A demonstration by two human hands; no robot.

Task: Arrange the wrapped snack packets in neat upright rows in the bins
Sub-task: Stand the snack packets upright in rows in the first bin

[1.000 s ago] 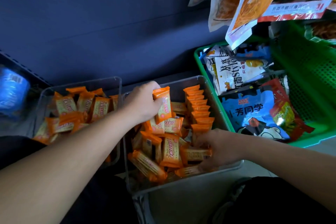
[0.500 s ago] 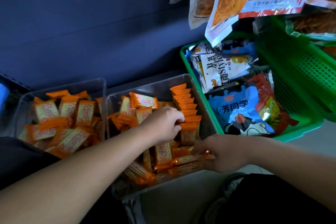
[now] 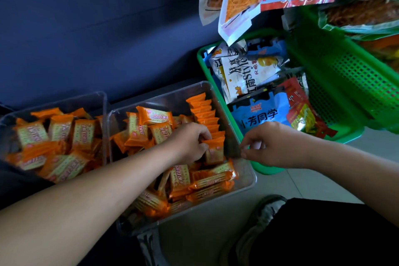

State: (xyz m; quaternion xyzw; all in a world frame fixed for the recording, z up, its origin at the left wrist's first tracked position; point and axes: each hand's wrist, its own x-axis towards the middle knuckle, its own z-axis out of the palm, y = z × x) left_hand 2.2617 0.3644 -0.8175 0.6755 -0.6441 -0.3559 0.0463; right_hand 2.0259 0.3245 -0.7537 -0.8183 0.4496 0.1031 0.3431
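Fingers of the left hand (image 3: 190, 142) curl round the front packet (image 3: 214, 151) of the upright row (image 3: 203, 114) along the right wall of the right clear bin (image 3: 170, 98), with loose packets (image 3: 207, 181) heaped beside it. The right hand (image 3: 274, 144) curls at that wall's rim; I cannot tell if it grips. The left clear bin (image 3: 71, 101) holds jumbled packets (image 3: 60, 134), and the green basket (image 3: 267, 169) holds larger snack bags (image 3: 259, 114).

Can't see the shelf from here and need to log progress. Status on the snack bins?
Left hand grips a packet at the near end of the upright row. Right hand at the bin rim, grip unclear. Loose packets heaped in front.
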